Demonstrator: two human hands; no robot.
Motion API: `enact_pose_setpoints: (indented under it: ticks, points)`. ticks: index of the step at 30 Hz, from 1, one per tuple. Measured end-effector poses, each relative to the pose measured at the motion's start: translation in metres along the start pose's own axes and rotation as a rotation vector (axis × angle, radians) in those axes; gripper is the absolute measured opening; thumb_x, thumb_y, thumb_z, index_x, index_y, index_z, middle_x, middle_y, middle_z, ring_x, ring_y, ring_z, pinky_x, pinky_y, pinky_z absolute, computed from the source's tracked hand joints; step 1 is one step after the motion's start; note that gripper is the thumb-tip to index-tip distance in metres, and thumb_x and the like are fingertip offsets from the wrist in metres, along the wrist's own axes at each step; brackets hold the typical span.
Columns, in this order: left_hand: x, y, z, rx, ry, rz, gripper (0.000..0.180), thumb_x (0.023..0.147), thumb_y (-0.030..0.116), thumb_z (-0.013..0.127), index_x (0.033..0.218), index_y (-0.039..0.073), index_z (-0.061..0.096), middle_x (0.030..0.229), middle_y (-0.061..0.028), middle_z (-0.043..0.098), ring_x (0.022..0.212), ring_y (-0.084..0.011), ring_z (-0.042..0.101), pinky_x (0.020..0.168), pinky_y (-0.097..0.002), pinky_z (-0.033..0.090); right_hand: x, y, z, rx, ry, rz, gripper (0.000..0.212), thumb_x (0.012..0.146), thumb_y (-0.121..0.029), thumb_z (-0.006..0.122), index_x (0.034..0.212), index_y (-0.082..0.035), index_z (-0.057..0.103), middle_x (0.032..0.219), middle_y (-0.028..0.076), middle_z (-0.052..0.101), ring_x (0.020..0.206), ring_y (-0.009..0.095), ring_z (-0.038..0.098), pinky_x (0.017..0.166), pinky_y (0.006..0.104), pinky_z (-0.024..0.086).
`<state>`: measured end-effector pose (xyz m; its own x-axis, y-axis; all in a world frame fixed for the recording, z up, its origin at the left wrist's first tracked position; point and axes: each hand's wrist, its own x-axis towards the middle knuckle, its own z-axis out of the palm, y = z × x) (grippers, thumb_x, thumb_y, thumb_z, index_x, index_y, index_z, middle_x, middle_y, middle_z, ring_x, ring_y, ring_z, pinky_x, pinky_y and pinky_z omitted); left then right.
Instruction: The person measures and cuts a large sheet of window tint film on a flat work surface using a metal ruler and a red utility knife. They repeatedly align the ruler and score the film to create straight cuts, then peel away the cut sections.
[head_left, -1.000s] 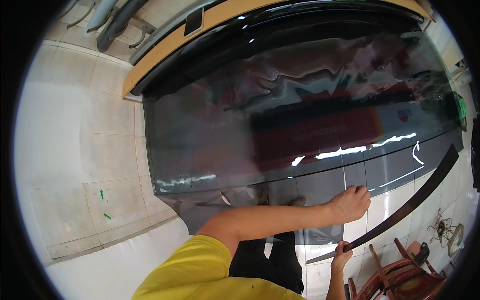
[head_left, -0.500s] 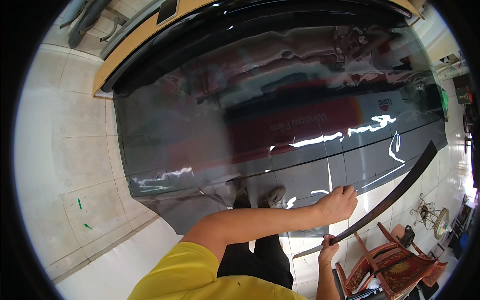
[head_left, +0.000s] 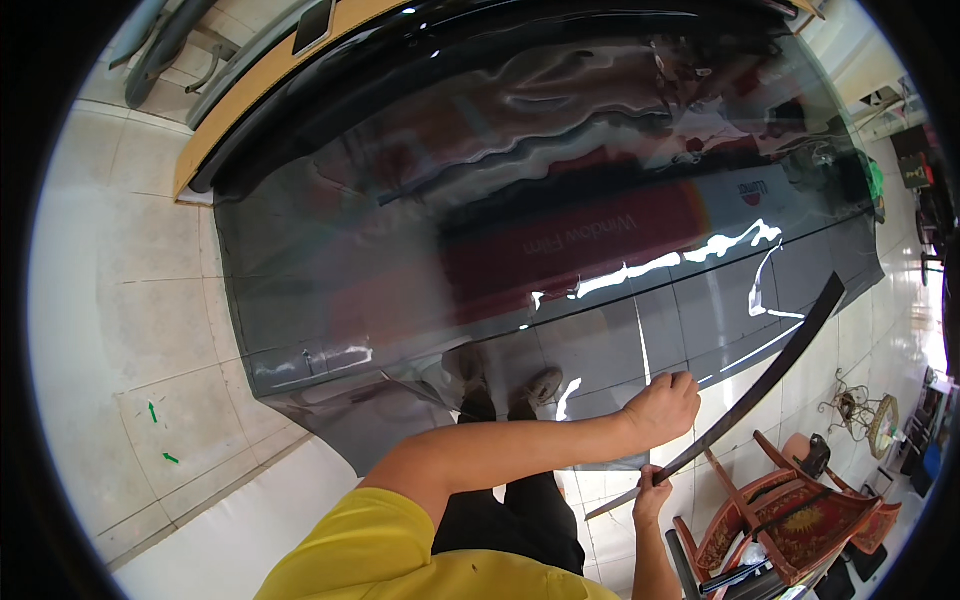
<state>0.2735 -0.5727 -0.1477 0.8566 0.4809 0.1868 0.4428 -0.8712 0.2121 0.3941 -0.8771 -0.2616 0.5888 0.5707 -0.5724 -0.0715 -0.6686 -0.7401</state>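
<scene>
A large sheet of dark see-through window film (head_left: 330, 240) spreads in front of me, glossy and rippled. At its near edge is my left hand (head_left: 660, 412), its fingers closed in a fist. What those fingers grip, if anything, is hidden. Lower and to the right, my right hand (head_left: 652, 492) is closed around a long, narrow dark strip (head_left: 765, 385), which looks like the same film. The strip curves up to the right, and its short tail sticks out left of the hand. My shoes show dimly through the sheet.
A dark curved panel (head_left: 340, 95) lies along the far side, by a cardboard edge (head_left: 215, 130) with a phone (head_left: 313, 25) on it. Wooden chairs with red upholstery (head_left: 790, 515) stand at the lower right, near a metal-framed stand (head_left: 880, 425). Tiled floor (head_left: 150, 330) extends at left.
The view has shifted slightly, so the sheet sits a little further left. My left hand has moved slightly left. The strip in my right hand has swung a little left at its upper end.
</scene>
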Motion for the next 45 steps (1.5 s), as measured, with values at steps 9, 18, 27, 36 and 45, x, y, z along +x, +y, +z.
enact_pose_setpoints:
  ticks: [9, 18, 27, 36, 45]
  points:
    - [-0.051, -0.017, -0.025, -0.398, -0.141, -0.109, 0.024, 0.096, 0.026, 0.072, 0.11, 0.006, 0.072, 0.109, -0.0059, 0.069, 0.104, -0.0237, 0.065, 0.084, -0.0375, 0.054, -0.011, 0.009, -0.019, -0.174, 0.17, 0.024, 0.031, 0.105, -0.02, 0.074, 0.087, 0.003, 0.067, 0.076, 0.0, 0.061, 0.072, 0.012, 0.051, 0.066, 0.0336, 0.046]
    - [-0.134, -0.045, -0.148, -1.278, -0.054, -0.588, 0.079, 0.104, 0.033, 0.077, 0.168, 0.005, 0.039, 0.141, -0.0156, 0.065, 0.108, -0.0248, 0.073, 0.079, -0.0344, 0.065, -0.059, -0.13, 0.005, -0.442, -0.358, -0.32, 0.017, 0.095, -0.015, 0.083, 0.092, 0.0, 0.075, 0.063, 0.003, 0.06, 0.054, 0.011, 0.051, 0.053, 0.0303, 0.043]
    - [-0.231, -0.078, -0.214, -1.663, 0.441, -1.174, 0.044, 0.12, 0.017, 0.036, 0.152, -0.007, 0.055, 0.123, -0.0212, 0.078, 0.092, -0.0248, 0.08, 0.084, -0.0329, 0.067, -0.047, -0.282, 0.074, -0.805, -0.849, -1.041, 0.078, 0.077, -0.035, 0.097, 0.136, 0.005, 0.065, 0.081, 0.015, 0.072, 0.068, 0.034, 0.075, 0.063, 0.0438, 0.061]
    - [-0.307, -0.219, -0.255, -1.685, 1.278, -1.123, 0.053, 0.117, 0.03, 0.045, 0.154, -0.006, 0.05, 0.122, -0.0312, 0.075, 0.103, -0.0346, 0.078, 0.074, -0.0418, 0.068, 0.003, -0.516, 0.169, -1.186, -0.847, -1.541, 0.072, 0.078, -0.025, 0.091, 0.142, -0.001, 0.067, 0.085, 0.011, 0.065, 0.067, 0.03, 0.063, 0.058, 0.0462, 0.05]
    - [-0.349, -0.408, -0.216, -2.043, 1.492, -0.977, 0.048, 0.118, 0.03, 0.053, 0.153, -0.002, 0.051, 0.125, -0.0234, 0.074, 0.11, -0.0343, 0.078, 0.092, -0.0425, 0.066, 0.065, -0.658, 0.369, -1.415, -0.691, -1.897, 0.063, 0.088, -0.006, 0.076, 0.147, 0.006, 0.059, 0.122, 0.023, 0.065, 0.102, 0.041, 0.067, 0.088, 0.05, 0.056]
